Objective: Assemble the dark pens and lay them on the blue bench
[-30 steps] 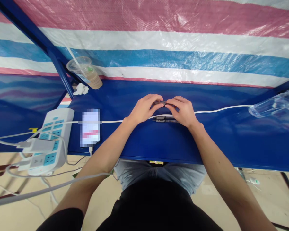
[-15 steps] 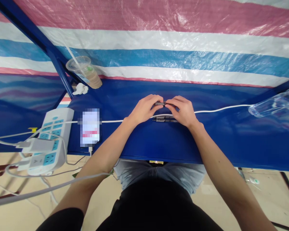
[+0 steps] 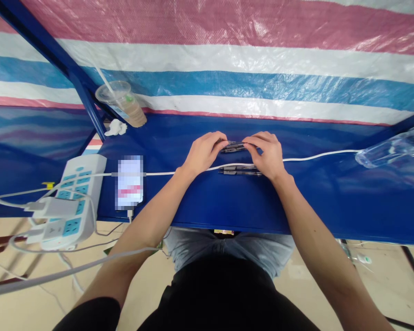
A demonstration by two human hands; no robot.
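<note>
My left hand (image 3: 206,151) is closed, thumb and fingers pinching the left end of a dark pen (image 3: 233,143). At that pen's other end, the fingertips of my right hand (image 3: 266,151) are pinched together on it. Just below it, on the near side, another dark pen (image 3: 233,149) lies almost parallel, its ends partly covered by my fingers. Nearer to me, black pens with clear barrels (image 3: 239,170) lie side by side on the blue tabletop (image 3: 227,202); my right hand hides part of their right ends. A white cable (image 3: 162,174) runs between the two groups of pens, under my wrists.
On the left are a phone (image 3: 130,184) with its screen lit and a white power strip (image 3: 74,197) with chargers and cables. A plastic cup with a straw (image 3: 127,108) and crumpled tissue (image 3: 116,128) stand behind. A clear bottle (image 3: 389,149) lies at the right.
My hands have moved apart sideways, the right one to the right. More of the pens between them now shows, along with more of the pens below the cable.
</note>
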